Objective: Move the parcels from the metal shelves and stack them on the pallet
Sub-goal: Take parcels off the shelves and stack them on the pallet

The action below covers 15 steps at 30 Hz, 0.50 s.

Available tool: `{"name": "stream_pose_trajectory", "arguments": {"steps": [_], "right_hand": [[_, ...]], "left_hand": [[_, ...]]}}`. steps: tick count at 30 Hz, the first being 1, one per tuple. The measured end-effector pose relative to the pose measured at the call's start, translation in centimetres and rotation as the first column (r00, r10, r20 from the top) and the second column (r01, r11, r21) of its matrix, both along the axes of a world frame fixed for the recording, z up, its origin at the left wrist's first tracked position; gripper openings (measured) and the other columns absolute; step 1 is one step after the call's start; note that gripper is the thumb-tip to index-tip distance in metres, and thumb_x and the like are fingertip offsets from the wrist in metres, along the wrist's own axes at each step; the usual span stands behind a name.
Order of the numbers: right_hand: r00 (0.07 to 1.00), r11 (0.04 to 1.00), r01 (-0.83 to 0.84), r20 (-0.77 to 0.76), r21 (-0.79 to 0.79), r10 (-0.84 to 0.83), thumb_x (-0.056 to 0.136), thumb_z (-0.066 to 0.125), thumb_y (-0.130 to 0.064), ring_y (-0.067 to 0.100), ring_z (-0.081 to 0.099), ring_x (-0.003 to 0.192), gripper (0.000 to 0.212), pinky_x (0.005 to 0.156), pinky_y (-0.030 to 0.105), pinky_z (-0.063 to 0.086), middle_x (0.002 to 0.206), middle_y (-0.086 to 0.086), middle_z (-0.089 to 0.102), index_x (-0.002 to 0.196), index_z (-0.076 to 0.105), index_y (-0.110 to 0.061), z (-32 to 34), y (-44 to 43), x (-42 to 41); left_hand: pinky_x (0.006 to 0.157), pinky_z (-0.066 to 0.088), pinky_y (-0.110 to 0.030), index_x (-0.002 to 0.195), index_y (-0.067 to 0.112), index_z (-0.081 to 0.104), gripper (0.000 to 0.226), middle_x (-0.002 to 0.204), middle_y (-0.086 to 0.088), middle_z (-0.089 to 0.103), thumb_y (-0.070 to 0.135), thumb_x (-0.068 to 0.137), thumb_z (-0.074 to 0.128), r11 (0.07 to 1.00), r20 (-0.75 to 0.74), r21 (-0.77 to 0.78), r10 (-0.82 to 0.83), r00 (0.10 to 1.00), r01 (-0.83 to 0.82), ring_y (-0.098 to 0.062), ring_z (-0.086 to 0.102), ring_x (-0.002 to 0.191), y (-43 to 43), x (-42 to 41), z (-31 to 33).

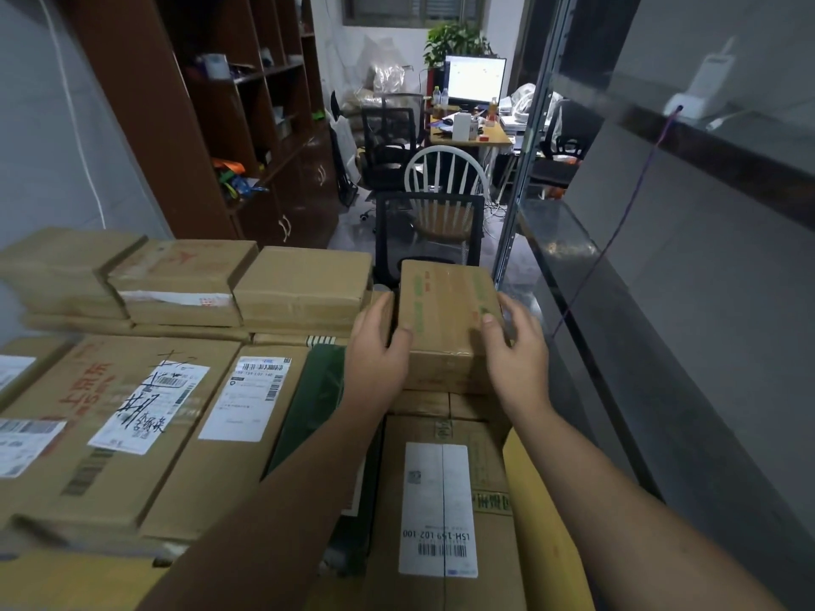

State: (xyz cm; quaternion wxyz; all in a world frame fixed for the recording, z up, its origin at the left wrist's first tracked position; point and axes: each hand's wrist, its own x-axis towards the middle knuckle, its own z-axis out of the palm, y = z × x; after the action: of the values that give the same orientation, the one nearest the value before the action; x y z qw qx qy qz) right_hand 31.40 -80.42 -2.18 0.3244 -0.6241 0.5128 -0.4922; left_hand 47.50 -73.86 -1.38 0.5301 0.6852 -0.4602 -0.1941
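Observation:
A small brown cardboard parcel (445, 310) with green and red print sits on top of the stack at the right. My left hand (377, 346) grips its left side, thumb on top. My right hand (514, 346) holds its right side, fingers spread over the top edge. Under it lies a larger box with a white barcode label (439, 509). To the left the stack holds several flat parcels: one with red print and handwriting (119, 416), one with a white shipping label (247, 399), and a green packet (317, 403). The pallet itself is hidden.
A second row of boxes (304, 286) stands at the back of the stack. A metal shelf (569, 240) runs along the right. A black mesh chair (428, 231) and a white chair stand behind the stack; a brown cabinet (247, 138) is at the left.

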Motion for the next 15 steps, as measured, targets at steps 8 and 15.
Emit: {"name": "stream_pose_trajectory", "arguments": {"steps": [8,15], "right_hand": [[0.993,0.984,-0.113,-0.058,-0.135,0.106,0.101,0.056,-0.033,0.001,0.043,0.129,0.042,0.112,0.037,0.039,0.139,-0.017,0.049,0.143,0.052,-0.032,4.3,0.7,3.7],[0.963,0.964,-0.264,0.039,-0.038,0.265,0.100,0.058,-0.033,0.004,0.050,0.127,0.042,0.109,0.036,0.044,0.141,-0.012,0.053,0.141,0.052,-0.037,4.4,2.3,11.4]], "left_hand": [[0.113,0.038,-0.036,0.148,0.027,0.046,0.050,0.146,0.010,0.048,0.024,0.100,0.058,0.984,0.025,-0.179,0.023,0.999,-0.019,-0.005,0.044,0.132,0.7,2.4,2.4],[0.114,0.033,-0.034,0.148,0.025,0.045,0.050,0.150,0.003,0.045,0.022,0.100,0.057,0.980,0.001,-0.129,0.154,0.988,-0.153,-0.011,0.040,0.136,2.8,8.5,2.9]]}}
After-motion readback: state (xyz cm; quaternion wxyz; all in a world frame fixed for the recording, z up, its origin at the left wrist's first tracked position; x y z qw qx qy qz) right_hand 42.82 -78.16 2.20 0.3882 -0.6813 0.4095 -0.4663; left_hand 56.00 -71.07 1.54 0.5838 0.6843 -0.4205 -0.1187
